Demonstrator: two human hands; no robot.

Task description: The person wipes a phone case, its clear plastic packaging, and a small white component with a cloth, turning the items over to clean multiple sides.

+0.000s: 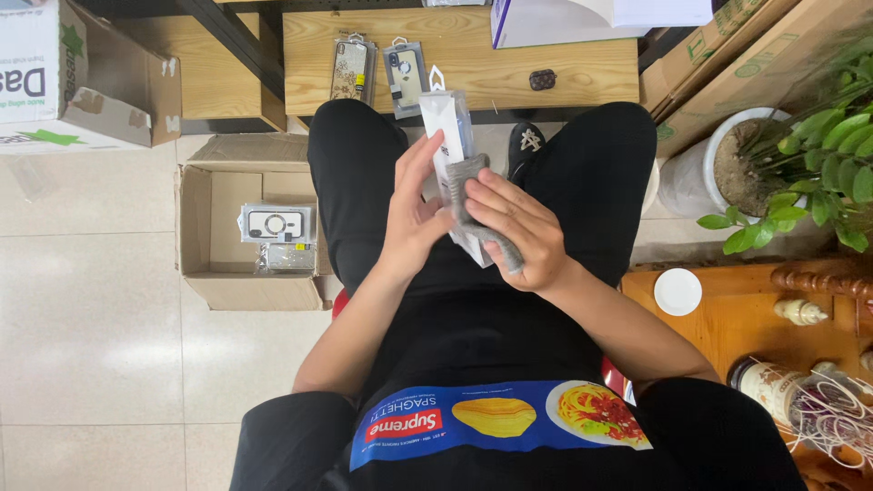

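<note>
Open cardboard box (205, 218) on the tiled floor, two packaged phone cases (377, 71) on a wooden bench (564, 73), potted plant (800, 155)

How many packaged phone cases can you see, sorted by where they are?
In the hands: 1 packaged case, held by the left hand and right hand
On the wooden bench: 2
In the open cardboard box: 1
Total: 4

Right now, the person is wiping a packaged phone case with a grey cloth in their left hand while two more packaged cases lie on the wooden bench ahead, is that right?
Not quite: the head view shows the grey cloth in the right hand, not the left. The left hand steadies the packaged phone case. Two more packaged cases do lie on the wooden bench ahead.
</note>
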